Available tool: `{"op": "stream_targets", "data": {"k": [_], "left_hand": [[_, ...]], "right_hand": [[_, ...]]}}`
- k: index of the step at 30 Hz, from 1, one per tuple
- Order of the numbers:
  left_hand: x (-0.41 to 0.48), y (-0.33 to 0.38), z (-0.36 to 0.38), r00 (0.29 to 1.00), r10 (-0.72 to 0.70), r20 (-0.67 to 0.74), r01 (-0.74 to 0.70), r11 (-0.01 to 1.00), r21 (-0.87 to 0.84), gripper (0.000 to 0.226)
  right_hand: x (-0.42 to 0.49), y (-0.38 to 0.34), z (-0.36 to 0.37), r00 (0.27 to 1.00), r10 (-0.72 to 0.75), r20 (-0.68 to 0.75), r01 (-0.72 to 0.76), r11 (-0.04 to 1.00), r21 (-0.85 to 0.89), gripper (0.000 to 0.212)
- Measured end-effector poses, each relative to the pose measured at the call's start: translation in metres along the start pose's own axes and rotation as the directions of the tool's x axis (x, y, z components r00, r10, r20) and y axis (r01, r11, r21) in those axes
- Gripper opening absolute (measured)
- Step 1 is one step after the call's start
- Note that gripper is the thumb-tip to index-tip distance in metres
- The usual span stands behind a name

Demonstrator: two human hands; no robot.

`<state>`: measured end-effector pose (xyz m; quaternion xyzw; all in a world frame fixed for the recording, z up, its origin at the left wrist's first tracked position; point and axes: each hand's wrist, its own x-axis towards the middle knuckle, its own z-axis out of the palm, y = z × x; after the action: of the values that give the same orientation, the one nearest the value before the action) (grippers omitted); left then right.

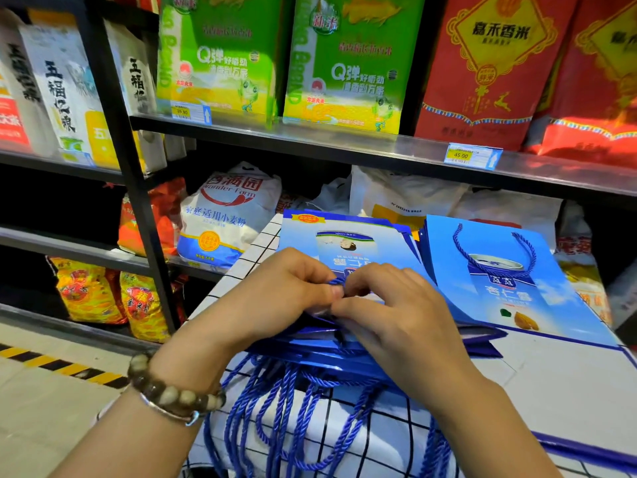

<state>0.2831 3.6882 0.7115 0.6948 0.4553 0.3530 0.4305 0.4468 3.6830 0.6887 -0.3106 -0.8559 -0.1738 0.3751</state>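
A stack of flat blue paper gift bags (pixel 348 353) lies on a white table with a black grid pattern (pixel 255 250). Their blue rope handles (pixel 275 401) hang over the near edge in a tangle. My left hand (pixel 286 291) and my right hand (pixel 389 305) meet over the top bag (pixel 344 236), fingers curled. Together they pinch a loop of blue rope (pixel 337 281) between their fingertips. A bead bracelet (pixel 165 391) sits on my left wrist.
More flat blue bags (pixel 499 277) lie to the right on the table. Behind stand black shelves (pixel 310 136) with green, red and white rice sacks, and a white flour sack (pixel 224 215) lower down. A yellow-black striped line (pixel 51 363) marks the floor at left.
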Motion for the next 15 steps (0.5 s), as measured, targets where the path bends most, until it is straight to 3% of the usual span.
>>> {"op": "stream_targets", "data": {"k": [4, 10, 15], "left_hand": [[-0.002, -0.001, 0.002, 0.999, 0.039, -0.038, -0.04, 0.998, -0.04, 0.022], [-0.004, -0.004, 0.003, 0.998, 0.022, -0.065, -0.024, 0.999, -0.029, 0.029], [-0.003, -0.004, 0.004, 0.995, -0.049, -0.091, 0.036, 0.99, -0.136, 0.021]], "right_hand": [[-0.007, 0.0, 0.006, 0.998, 0.045, -0.041, -0.042, 0.997, 0.071, 0.011], [-0.016, -0.003, 0.006, 0.995, 0.053, -0.081, -0.044, 0.992, 0.114, 0.003], [-0.017, -0.005, 0.002, 0.992, 0.13, -0.008, -0.127, 0.977, 0.172, 0.01]]}}
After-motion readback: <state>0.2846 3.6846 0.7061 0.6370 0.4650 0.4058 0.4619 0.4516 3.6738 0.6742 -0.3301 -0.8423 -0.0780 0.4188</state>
